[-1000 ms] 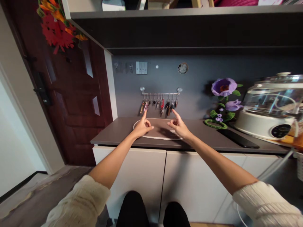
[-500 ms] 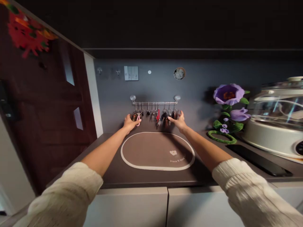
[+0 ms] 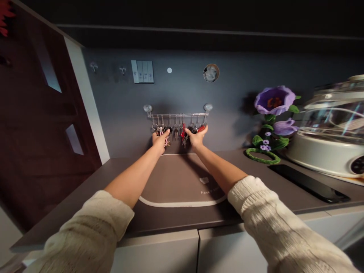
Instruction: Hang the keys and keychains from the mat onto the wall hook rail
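A clear rail (image 3: 179,115) on the wall carries a row of hooks with several bunches of keys (image 3: 176,131) hanging from them. My left hand (image 3: 159,142) is wrapped around the bunches at the left end, its thumb on the right beside a pink ring-shaped charm (image 3: 165,141). At the right end, my right hand (image 3: 196,139) cups other bunches, with its thumb by a red strap (image 3: 183,131) and its fingers near a red key holder (image 3: 201,129). The keys inside each hand are partly hidden by the fingers.
Below the rail, a brown oval mat (image 3: 176,178) lies on the dark counter (image 3: 122,170). To the right are purple fabric flowers (image 3: 274,100), a black phone (image 3: 308,183) and a white appliance with a clear cover (image 3: 321,146). A dark overhead cabinet (image 3: 182,15) hangs above.
My hands have moved inward toward each other along the rail and closed around the hanging keys. The view has shifted, bringing the rail nearer.
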`<move>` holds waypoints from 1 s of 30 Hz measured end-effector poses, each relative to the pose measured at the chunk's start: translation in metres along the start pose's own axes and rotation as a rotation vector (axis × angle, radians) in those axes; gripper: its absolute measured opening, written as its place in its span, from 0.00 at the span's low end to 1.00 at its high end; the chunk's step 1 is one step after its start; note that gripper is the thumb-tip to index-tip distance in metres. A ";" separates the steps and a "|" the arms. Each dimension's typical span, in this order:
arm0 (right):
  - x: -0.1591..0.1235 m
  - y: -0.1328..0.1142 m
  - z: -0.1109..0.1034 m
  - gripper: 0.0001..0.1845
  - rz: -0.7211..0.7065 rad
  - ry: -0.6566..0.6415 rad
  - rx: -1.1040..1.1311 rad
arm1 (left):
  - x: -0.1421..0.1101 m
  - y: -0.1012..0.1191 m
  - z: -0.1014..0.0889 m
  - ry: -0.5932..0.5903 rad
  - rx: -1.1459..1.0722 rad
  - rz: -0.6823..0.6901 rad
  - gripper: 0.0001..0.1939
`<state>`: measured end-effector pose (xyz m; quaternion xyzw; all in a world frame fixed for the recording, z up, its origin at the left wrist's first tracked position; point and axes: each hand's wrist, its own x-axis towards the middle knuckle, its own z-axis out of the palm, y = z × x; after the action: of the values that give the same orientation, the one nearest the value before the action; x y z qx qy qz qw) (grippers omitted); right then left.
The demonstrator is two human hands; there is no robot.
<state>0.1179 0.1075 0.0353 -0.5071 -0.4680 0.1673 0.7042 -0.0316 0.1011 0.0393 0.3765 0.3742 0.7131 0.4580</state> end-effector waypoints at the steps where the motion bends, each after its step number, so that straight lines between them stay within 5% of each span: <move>1: -0.001 -0.001 0.002 0.59 0.001 0.010 0.019 | -0.002 0.002 0.004 0.002 -0.043 -0.034 0.21; 10: -0.001 -0.019 -0.005 0.38 0.140 -0.068 0.325 | -0.017 0.027 0.012 -0.022 -0.216 -0.202 0.05; 17: 0.015 -0.042 -0.018 0.32 0.000 -0.050 0.297 | -0.016 0.054 0.017 0.043 -0.227 -0.195 0.05; 22: 0.029 -0.061 -0.019 0.29 -0.045 -0.100 0.333 | -0.014 0.075 0.025 -0.052 -0.236 -0.142 0.05; 26: 0.018 -0.071 -0.032 0.24 -0.050 -0.256 0.301 | -0.023 0.081 0.018 -0.205 -0.211 -0.155 0.03; 30: -0.013 -0.066 -0.057 0.20 0.063 -0.522 0.142 | -0.046 0.067 -0.007 -0.348 0.043 -0.164 0.04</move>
<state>0.1426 0.0383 0.0841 -0.4106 -0.6046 0.3466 0.5880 -0.0487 0.0367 0.0863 0.4721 0.3338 0.5893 0.5643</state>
